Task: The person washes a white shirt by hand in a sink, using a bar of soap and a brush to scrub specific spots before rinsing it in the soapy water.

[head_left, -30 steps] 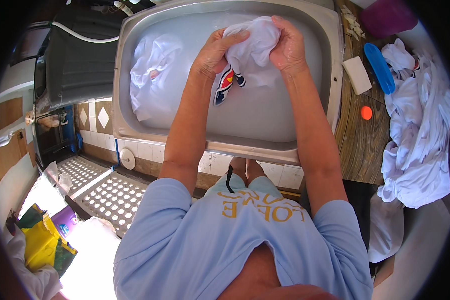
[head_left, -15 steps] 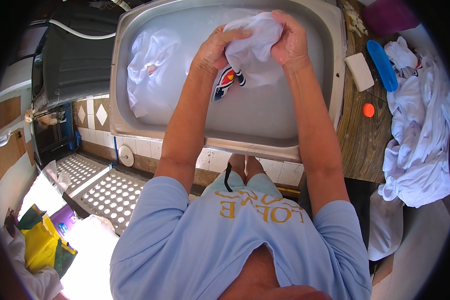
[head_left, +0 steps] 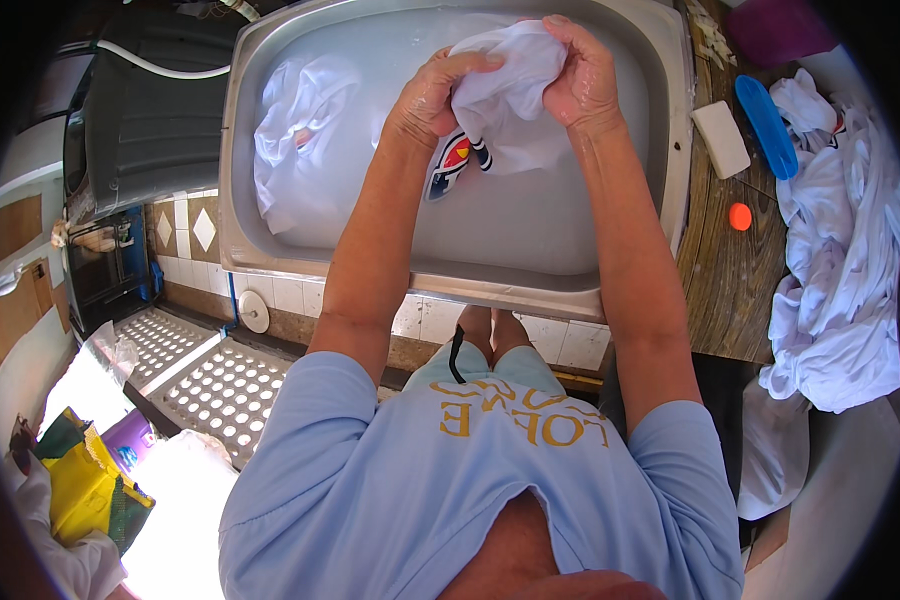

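A wet white garment (head_left: 510, 75) is stretched between my two hands above a wide basin (head_left: 420, 278) of cloudy water. My left hand (head_left: 433, 95) grips its left side, with the thumb lying over the cloth. My right hand (head_left: 582, 80) closes on the right edge, fingertips up at the far side. The garment's lower part hangs into the water, where a navy, red and yellow printed patch (head_left: 454, 160) shows below my left hand. Another white cloth (head_left: 305, 125) floats, partly sunk, at the basin's left.
On the wooden counter (head_left: 725, 290) at right lie a pale block (head_left: 720, 140), a blue oblong brush-like piece (head_left: 767, 125) and an orange cap (head_left: 739, 216). White clothes (head_left: 835, 270) hang over its edge. A purple container (head_left: 780, 30) stands behind. A yellow bag (head_left: 85, 490) sits lower left.
Hardly anything differs. My right hand has shifted slightly upward with the garment's edge, and the cloth between my hands has changed its folds a little.
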The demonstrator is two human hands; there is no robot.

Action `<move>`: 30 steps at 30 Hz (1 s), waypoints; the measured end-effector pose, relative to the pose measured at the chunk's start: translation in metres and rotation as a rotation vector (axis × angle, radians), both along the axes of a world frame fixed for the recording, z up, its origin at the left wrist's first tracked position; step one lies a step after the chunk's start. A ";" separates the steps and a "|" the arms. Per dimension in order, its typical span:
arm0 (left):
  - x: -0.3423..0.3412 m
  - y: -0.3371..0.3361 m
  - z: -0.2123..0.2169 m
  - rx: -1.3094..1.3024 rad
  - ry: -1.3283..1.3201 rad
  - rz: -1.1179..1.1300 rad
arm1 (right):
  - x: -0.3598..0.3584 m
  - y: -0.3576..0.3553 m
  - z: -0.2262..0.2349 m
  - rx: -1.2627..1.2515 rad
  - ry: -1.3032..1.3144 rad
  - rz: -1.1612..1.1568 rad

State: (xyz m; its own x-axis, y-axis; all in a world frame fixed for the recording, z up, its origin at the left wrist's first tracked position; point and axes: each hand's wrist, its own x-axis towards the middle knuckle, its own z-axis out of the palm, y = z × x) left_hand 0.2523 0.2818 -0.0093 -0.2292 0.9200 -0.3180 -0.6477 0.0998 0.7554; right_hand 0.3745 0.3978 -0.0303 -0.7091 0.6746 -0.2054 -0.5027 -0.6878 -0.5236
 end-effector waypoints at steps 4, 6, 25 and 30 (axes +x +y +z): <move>0.000 0.001 0.000 0.020 -0.045 -0.009 | -0.001 -0.002 0.002 -0.002 -0.006 -0.024; 0.004 -0.001 0.003 0.044 0.035 0.004 | 0.000 -0.001 0.002 0.003 0.005 -0.013; 0.032 0.013 -0.021 0.417 0.702 0.496 | 0.028 -0.064 0.041 1.586 -0.490 -0.397; 0.037 0.010 -0.017 0.381 0.462 0.462 | 0.032 -0.072 0.038 1.623 -0.555 -0.517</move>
